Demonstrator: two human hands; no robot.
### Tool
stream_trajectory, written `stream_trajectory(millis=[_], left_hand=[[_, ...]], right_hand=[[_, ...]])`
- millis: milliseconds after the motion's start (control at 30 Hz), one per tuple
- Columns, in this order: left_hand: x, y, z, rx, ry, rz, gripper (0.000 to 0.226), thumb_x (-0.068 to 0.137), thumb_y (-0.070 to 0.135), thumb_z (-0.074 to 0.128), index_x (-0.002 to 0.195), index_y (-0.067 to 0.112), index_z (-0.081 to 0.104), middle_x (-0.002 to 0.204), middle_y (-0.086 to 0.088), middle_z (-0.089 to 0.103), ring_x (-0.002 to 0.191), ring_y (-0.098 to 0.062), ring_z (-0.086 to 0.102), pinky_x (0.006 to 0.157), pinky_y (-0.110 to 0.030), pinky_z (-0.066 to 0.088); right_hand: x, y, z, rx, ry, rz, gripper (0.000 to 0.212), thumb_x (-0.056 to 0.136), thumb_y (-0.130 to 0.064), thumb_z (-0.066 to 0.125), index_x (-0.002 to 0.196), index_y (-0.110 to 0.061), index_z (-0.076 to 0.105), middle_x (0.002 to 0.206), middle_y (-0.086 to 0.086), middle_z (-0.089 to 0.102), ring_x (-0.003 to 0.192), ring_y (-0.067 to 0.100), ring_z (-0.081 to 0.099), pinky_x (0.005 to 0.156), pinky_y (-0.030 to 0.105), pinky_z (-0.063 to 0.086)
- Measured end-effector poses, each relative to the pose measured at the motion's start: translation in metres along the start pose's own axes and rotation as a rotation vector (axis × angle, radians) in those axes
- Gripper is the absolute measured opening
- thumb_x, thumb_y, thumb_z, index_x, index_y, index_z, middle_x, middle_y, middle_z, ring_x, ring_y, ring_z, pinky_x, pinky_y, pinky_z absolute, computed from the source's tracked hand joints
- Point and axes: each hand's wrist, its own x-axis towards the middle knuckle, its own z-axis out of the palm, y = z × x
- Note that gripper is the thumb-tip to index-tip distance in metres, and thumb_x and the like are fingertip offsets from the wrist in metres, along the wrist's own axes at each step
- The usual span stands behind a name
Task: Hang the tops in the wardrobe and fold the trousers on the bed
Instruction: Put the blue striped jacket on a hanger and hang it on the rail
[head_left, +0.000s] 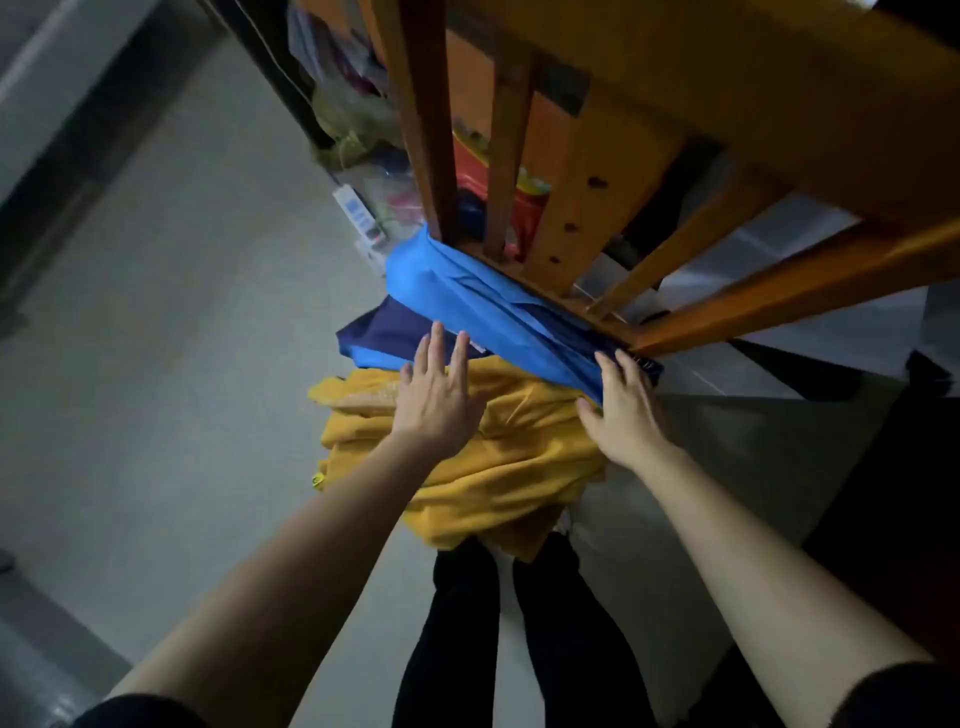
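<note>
Floor (182, 338): grey, lying bare along the left.

Left hand (436, 395): fingers spread and straight, resting flat where the yellow garment meets the blue one; gripping nothing.

Navy garment (379, 332): peeking out under the blue one, just beyond the left fingertips.

Yellow garment (498, 467): hanging crumpled between both hands, nearest the person, above the legs.

Blue garment (467, 296): lying draped along the low rail of the wooden frame (779, 296), on top of the pile.

Right hand (626, 410): fingers curling over the blue garment's right end, thumb underneath against the yellow cloth, apparently pinching the fold.

Step, as judged: sorting the pile and picking one piece off the rail; nothing is hanging or folded yet. Top or trousers cannot be told here. The next move is calling for lifting the blue piece clear without dragging the others down, then shaking it open to identify it.
</note>
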Motion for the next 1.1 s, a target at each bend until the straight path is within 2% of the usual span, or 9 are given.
stream_trajectory(millis=[200,333,433,567,633,767,867,967,1100], left_hand=[[0.083,0.026,0.043,0.048,0.052,0.234,0.084,0.088,0.017,0.053,0.156,0.029,0.006,0.165,-0.001,-0.006,0.111,-0.031,0.051,0.077,-0.043,0.047],[0.102,0.032,0.051,0.119,-0.005,0.142,0.073,0.087,0.025,0.06,0.152,0.03,0.026,0.135,-0.007,0.04,0.115,-0.031,0.045,0.086,-0.045,0.044],[0.095,0.023,0.033,0.257,0.036,0.168,0.037,0.092,0.021,0.048,0.127,0.028,0.053,0.119,-0.006,0.048,0.11,-0.032,0.045,0.086,-0.044,0.038],[0.068,0.006,-0.019,0.261,0.112,0.177,0.029,0.092,0.021,0.049,0.12,0.024,0.054,0.11,-0.008,0.051,0.104,-0.032,0.047,0.081,-0.042,0.037],[0.05,-0.003,-0.059,0.226,0.172,0.119,0.032,0.087,0.023,0.056,0.119,0.021,0.053,0.109,-0.01,0.053,0.103,-0.034,0.048,0.081,-0.042,0.038],[0.007,-0.015,-0.159,0.195,0.309,0.009,0.034,0.082,0.017,0.062,0.115,0.016,0.055,0.108,-0.012,0.057,0.101,-0.036,0.051,0.079,-0.043,0.038],[-0.037,-0.025,-0.235,0.163,0.393,-0.041,0.038,0.08,0.017,0.065,0.116,0.014,0.054,0.107,-0.013,0.058,0.1,-0.036,0.052,0.079,-0.043,0.04],[-0.092,-0.038,-0.3,0.041,0.543,-0.125,0.028,0.087,0.017,0.054,0.115,0.014,0.051,0.108,-0.013,0.059,0.1,-0.036,0.053,0.08,-0.043,0.043],[-0.176,-0.053,-0.365,-0.025,0.798,-0.189,0.024,0.086,0.01,0.051,0.11,0.009,0.049,0.103,-0.018,0.061,0.094,-0.038,0.055,0.076,-0.045,0.044]], right_hand=[[0.044,0.022,0.037,-0.107,0.05,0.074,0.081,0.096,-0.033,0.061,0.158,-0.011,0.014,0.15,0.017,0.041,0.137,0.037,0.038,0.107,0.047,0.04],[0.05,0.02,0.039,-0.179,0.037,0.041,0.045,0.1,-0.039,0.051,0.132,-0.008,0.055,0.121,0.019,0.055,0.117,0.039,0.051,0.091,0.047,0.047],[0.039,0.013,0.03,-0.257,0.069,-0.051,0.042,0.101,-0.044,0.048,0.106,-0.006,0.064,0.106,0.018,0.058,0.105,0.038,0.055,0.086,0.046,0.044],[0.016,-0.011,-0.003,-0.312,0.209,-0.11,0.044,0.093,-0.056,0.054,0.102,-0.015,0.064,0.111,0.009,0.056,0.113,0.033,0.049,0.096,0.048,0.037],[0.006,-0.032,-0.03,-0.218,0.188,-0.109,0.046,0.089,-0.061,0.057,0.101,-0.017,0.061,0.11,0.007,0.06,0.114,0.033,0.052,0.101,0.047,0.035],[-0.019,-0.088,-0.097,0.211,-0.017,-0.062,0.027,0.092,-0.039,0.067,0.102,-0.022,0.048,0.103,0.008,0.065,0.098,0.032,0.062,0.074,0.035,0.045],[-0.051,-0.134,-0.15,0.412,-0.06,-0.152,0.023,0.094,-0.037,0.066,0.105,-0.021,0.054,0.097,-0.004,0.062,0.093,0.02,0.061,0.071,0.027,0.044],[-0.093,-0.184,-0.195,0.518,-0.076,-0.29,0.009,0.097,-0.035,0.062,0.089,-0.031,0.064,0.078,-0.015,0.063,0.071,0.005,0.06,0.051,0.007,0.038],[-0.148,-0.249,-0.239,0.657,-0.085,-0.392,0.02,0.101,-0.031,0.055,0.088,-0.021,0.068,0.083,0.003,0.067,0.073,0.017,0.062,0.063,0.032,0.044]])
